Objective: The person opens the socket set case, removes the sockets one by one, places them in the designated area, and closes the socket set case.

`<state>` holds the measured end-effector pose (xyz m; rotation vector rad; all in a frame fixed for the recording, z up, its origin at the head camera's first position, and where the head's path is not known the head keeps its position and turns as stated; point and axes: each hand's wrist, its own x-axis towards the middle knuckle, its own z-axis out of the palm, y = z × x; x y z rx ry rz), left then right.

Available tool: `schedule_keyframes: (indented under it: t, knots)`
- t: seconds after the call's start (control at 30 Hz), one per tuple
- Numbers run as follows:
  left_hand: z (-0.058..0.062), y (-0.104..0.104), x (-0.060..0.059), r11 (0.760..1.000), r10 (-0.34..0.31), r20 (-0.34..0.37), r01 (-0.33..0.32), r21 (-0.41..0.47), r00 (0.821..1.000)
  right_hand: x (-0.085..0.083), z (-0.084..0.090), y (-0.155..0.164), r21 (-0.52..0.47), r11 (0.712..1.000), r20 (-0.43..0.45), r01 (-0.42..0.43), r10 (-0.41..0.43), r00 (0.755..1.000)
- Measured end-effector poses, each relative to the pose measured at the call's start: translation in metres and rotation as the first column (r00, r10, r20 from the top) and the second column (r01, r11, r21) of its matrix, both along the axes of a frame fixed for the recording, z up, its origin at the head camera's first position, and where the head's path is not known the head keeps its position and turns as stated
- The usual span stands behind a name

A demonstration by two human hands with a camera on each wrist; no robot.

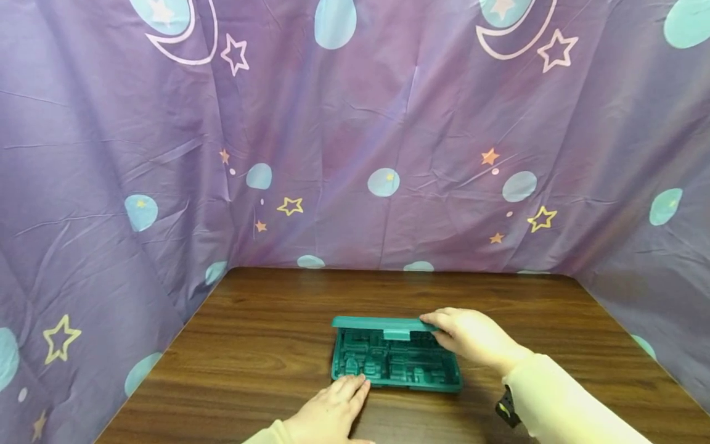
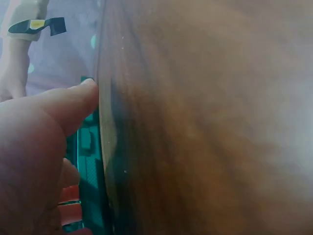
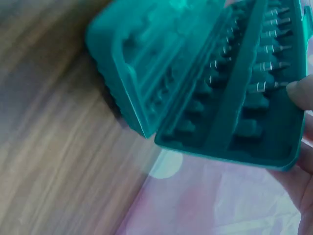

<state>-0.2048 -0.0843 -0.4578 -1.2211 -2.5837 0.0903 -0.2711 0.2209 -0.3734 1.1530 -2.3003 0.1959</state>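
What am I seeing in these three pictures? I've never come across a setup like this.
There is no machine here, just a person's two bare hands. The wide picture comes from a camera on the head, looking forward and down; the other two come from cameras worn on each wrist. On the wooden table is a partly open green case. The right hand holds the raised lid near one corner; the left hand touches the front edge. The right wrist picture shows small metal pieces inside. A patterned purple curtain hangs behind.
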Motion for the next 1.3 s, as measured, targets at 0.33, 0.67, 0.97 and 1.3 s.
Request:
schedule_keyframes:
  t: [0.33,0.67,0.97,1.3]
  knots:
    - [-0.003,0.006,-0.003,1.0,0.021,-0.078,-0.02,0.014,0.997,-0.031,0.004,0.005,-0.163,0.975,0.08,0.151,-0.14,0.987]
    - [-0.003,0.004,-0.007,0.999,-0.026,-0.141,0.031,0.031,0.99,-0.075,-0.003,0.002,-0.397,0.835,0.312,0.38,-0.267,0.912]
    - [-0.006,-0.001,-0.008,0.995,-0.099,-0.178,0.1,-0.007,0.979,-0.098,-0.01,0.007,-0.426,0.725,0.558,0.541,-0.261,0.788]
    - [-0.008,-0.004,-0.008,0.995,-0.101,-0.188,0.1,-0.015,0.977,-0.105,-0.045,0.01,-0.485,0.566,0.861,0.667,0.177,0.476]
